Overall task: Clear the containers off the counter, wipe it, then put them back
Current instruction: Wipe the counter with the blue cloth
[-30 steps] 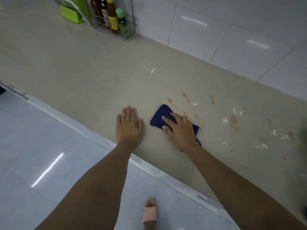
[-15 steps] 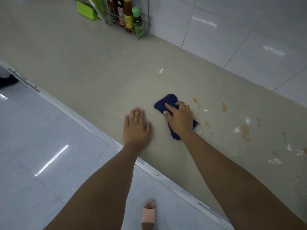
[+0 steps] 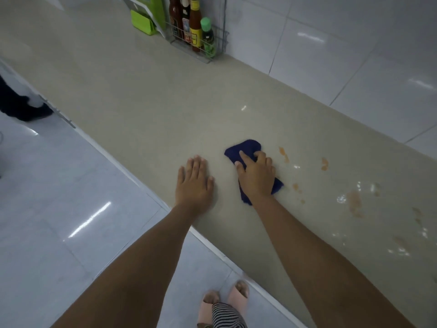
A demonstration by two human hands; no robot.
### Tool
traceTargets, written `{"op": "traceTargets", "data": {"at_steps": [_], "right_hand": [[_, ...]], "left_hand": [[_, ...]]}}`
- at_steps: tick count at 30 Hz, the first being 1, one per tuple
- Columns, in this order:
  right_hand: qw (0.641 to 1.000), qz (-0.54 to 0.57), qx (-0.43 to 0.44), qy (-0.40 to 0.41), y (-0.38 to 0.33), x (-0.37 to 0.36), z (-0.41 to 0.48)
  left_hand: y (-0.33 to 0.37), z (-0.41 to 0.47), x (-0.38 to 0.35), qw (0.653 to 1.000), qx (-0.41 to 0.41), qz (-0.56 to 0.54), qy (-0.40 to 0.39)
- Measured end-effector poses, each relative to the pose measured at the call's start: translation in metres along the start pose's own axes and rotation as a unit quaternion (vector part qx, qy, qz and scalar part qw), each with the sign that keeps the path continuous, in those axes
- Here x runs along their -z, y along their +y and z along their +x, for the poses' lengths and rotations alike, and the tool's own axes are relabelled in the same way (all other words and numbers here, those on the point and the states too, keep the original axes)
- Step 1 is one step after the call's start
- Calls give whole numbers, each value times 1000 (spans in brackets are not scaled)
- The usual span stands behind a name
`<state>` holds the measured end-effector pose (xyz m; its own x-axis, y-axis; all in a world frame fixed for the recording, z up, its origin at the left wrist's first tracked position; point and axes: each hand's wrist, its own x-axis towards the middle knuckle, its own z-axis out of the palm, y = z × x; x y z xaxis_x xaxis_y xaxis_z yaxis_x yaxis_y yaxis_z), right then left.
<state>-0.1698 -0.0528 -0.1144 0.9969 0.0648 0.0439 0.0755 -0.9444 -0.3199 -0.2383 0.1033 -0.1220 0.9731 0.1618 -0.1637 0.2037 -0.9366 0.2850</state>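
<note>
A dark blue cloth [image 3: 246, 149] lies on the beige counter [image 3: 146, 95], pressed down under my right hand [image 3: 256, 176], whose fingers curl over it. My left hand [image 3: 195, 185] rests flat on the counter beside it, fingers apart, holding nothing. Orange sauce smears and wet patches [image 3: 354, 200] spread over the counter to the right of the cloth. A wire rack [image 3: 220, 41] with several sauce bottles [image 3: 195, 24] stands at the back against the tiled wall.
A green holder [image 3: 144, 22] stands left of the rack. The counter's front edge [image 3: 132, 174] runs diagonally; white floor tiles lie below. Another person's dark shoe [image 3: 26, 110] is at the far left. My feet in pink slippers [image 3: 224, 301] are at the bottom.
My right hand has slid the cloth to the left, off the nearest orange spots. The left hand stayed planted. The view shifted, showing more of the rack and both slippers.
</note>
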Motion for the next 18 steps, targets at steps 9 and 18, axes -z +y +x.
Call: {"op": "traceTargets", "data": {"at_steps": [9, 18], "right_hand": [[987, 15, -159, 28, 46, 21, -19], [998, 15, -67, -10, 63, 23, 40]], "left_hand": [[61, 30, -5, 999, -52, 6, -5], [76, 37, -18, 999, -39, -9, 5]]}}
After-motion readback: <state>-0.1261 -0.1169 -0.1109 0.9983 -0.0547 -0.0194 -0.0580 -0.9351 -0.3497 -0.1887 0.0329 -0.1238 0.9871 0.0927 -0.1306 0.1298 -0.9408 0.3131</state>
